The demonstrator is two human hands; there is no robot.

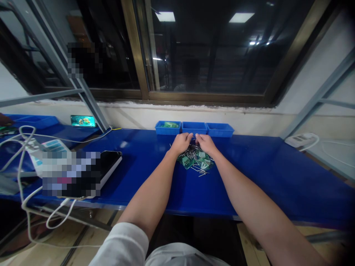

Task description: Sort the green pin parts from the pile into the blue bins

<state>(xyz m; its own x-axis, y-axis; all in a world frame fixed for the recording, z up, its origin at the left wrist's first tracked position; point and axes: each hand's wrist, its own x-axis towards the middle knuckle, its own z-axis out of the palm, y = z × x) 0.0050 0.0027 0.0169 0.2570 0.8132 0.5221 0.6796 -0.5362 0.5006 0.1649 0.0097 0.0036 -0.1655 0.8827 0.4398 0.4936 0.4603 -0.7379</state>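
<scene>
My left hand point(181, 143) and my right hand point(205, 143) are side by side over a pile on the blue table, thumbs and fingers pinched together. Anything between the fingertips is too small to make out. Below and between them lies a heap of long, thin metal pieces like screws or nails point(194, 152). Mixed in with them are small green packets point(186, 162) that seem to hold pale pieces. A few loose metal pieces point(202, 171) stick out toward me at the front of the heap.
Behind my hands, three blue bins stand against the wall; the left bin point(168, 132) holds green packets. A black device point(111, 160) with white cables point(22, 184) lies at left. Farther left, a phone point(82, 121) shows a bright picture. A power strip point(301, 140) is at right.
</scene>
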